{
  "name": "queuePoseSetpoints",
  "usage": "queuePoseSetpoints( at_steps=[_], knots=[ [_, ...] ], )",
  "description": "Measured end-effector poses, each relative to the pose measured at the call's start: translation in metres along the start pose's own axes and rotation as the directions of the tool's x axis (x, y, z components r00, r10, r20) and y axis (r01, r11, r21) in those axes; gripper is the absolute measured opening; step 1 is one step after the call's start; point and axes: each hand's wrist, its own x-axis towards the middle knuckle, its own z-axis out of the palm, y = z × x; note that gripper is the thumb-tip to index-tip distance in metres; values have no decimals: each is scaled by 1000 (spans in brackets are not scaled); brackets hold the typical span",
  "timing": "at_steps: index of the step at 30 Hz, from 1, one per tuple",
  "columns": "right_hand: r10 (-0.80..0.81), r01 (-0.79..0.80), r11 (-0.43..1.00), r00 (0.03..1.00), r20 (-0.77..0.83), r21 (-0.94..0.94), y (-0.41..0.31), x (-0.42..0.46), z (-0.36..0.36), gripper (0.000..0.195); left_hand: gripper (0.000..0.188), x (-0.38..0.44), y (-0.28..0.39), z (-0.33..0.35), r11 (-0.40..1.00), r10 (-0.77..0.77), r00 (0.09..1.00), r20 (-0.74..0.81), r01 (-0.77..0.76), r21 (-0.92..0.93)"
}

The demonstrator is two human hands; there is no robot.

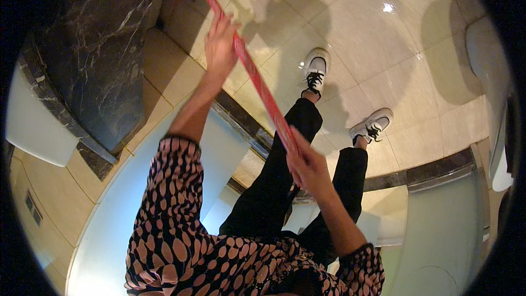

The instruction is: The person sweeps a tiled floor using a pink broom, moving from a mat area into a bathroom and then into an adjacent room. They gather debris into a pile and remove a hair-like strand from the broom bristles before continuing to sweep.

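A long red pole point(263, 90) runs diagonally from the upper left down to the middle of the view. My left hand point(221, 43) is closed around its upper part, with the arm stretched forward. Lower down, near my thighs, my right hand point(306, 164) grips the pole close to its near end. Both hands are slightly blurred. The pole's far end fades into the dark at the top left, so what it bears there cannot be made out.
Glossy beige floor tiles point(370, 57) lie around my white shoes point(316, 70). A dark veined marble panel point(111, 49) stands at the left. Frosted glass panels point(444, 230) are behind me at both sides. A pale rounded fixture point(491, 53) is at the right edge.
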Motion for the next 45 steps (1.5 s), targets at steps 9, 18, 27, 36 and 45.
queuePoseSetpoints(
  at_steps=[9,18,27,36,45],
  knots=[
    [29,-32,989,999,25,141,-13,43,11,52,33,27,-22,36,997,-50,993,103,43,61],
    [152,-158,973,987,-47,-170,23,-72,-43,53,28,-75,42,15,979,154,972,178,-125,-160],
    [402,-419,906,800,-446,65,42,-285,-110,50,28,-125,261,-3,838,358,891,280,-175,-517],
    [258,-339,922,897,-358,-185,35,-127,-49,42,12,-118,106,73,979,128,967,219,-88,-183],
    [64,-117,838,991,-116,-533,10,-82,-21,48,23,-110,37,11,971,-23,997,74,40,-235]
  ],
)
